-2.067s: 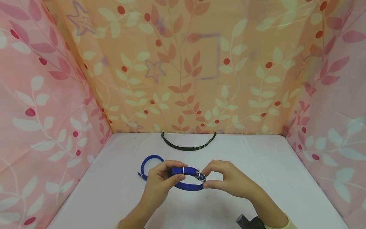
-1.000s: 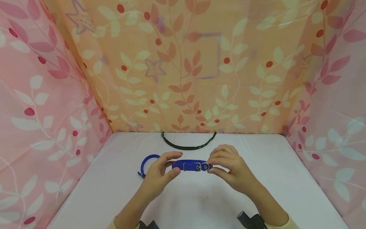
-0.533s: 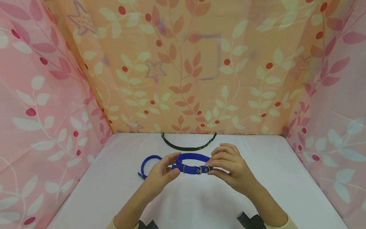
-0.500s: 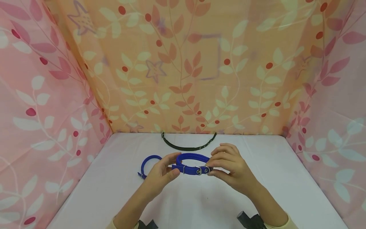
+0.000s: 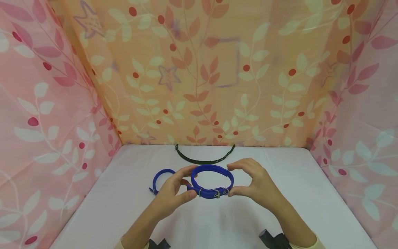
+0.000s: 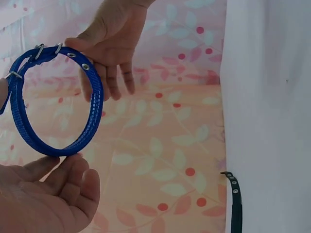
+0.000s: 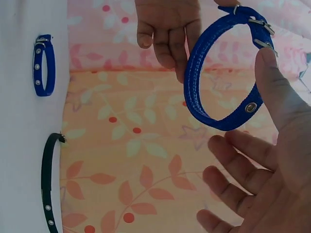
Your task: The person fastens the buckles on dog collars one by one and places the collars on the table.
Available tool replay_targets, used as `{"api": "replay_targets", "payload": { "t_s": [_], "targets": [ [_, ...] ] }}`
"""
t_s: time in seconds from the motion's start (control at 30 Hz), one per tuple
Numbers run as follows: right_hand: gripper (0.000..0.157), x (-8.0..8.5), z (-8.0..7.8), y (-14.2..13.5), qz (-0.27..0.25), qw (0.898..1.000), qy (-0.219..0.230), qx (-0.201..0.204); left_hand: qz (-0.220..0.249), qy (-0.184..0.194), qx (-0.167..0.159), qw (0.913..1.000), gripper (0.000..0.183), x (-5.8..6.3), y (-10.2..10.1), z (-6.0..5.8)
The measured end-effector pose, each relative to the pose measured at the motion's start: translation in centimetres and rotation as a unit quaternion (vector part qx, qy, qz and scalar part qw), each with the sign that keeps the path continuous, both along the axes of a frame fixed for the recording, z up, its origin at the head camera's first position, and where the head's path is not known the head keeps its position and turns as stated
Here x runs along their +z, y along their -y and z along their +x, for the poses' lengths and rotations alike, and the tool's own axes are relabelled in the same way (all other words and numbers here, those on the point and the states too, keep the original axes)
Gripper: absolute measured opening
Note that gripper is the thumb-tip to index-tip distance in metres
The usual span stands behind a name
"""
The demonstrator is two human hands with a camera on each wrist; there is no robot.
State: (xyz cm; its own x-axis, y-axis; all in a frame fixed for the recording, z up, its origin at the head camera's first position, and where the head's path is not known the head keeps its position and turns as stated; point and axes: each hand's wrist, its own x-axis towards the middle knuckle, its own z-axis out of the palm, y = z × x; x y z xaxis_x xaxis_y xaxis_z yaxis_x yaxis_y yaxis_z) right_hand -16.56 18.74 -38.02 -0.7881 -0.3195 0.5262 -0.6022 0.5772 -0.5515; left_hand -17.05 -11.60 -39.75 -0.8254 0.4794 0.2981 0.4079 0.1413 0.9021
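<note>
A blue dog collar [image 5: 211, 168], buckled into a loop, is held up above the table between both hands. Its metal buckle [image 5: 217, 194] and D-ring lie on the side towards me. My left hand [image 5: 170, 193] holds the loop's left side, thumb on the near band and fingers at the far band. On the other side my right hand [image 5: 259, 183] spans the loop, its thumb by the D-ring and its index fingertip at the far band. In the right wrist view, eyelets [image 7: 250, 107] show on the strap and the other right fingers are spread loosely.
A second blue collar [image 5: 154, 180], also looped, lies on the white table [image 5: 102, 207] behind my left hand, partly hidden. At the back edge a dark green collar [image 5: 202, 162] lies unfastened in a curve. Flowered cloth walls [image 5: 199, 69] enclose the table.
The collar has tilted from edge-on so that its loop now faces me as a wide oval. The right-hand fingers have shifted from the buckle end, spreading apart around the loop.
</note>
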Motion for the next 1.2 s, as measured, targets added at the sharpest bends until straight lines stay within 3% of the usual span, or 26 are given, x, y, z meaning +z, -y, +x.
{"api": "replay_targets", "payload": {
  "t_s": [0.2, 0.47, 0.63, 0.87, 1.2],
  "targets": [
    [0.067, 0.2, 0.3, -0.1, -0.016, 0.997, 0.073, 0.003, 0.007, -0.023, -0.007, 0.9997, 0.065, 0.1, 0.1, 0.1],
    [0.063, 0.2, 0.3, -0.2, -0.049, 0.992, 0.114, 0.025, 0.011, -0.018, 0.0, 0.9998, 0.065, 0.3, 0.1, 0.4],
    [0.061, -0.2, -0.2, -0.4, -0.06, 0.99, 0.126, 0.021, 0.001, -0.028, 0.015, 0.9995, 0.066, 0.0, 0.1, -0.2],
    [0.064, -1.9, -2.2, -0.2, -0.065, 0.989, 0.134, 0.024, -0.053, -0.031, 0.072, 0.9955, 0.069, -0.9, 0.3, -2.1],
    [0.065, -4.8, -5.5, 0.7, -0.084, 0.983, 0.162, 0.01, -0.122, 0.001, 0.079, 0.9893, 0.072, -2.9, 1.1, -6.4]
  ]
}}
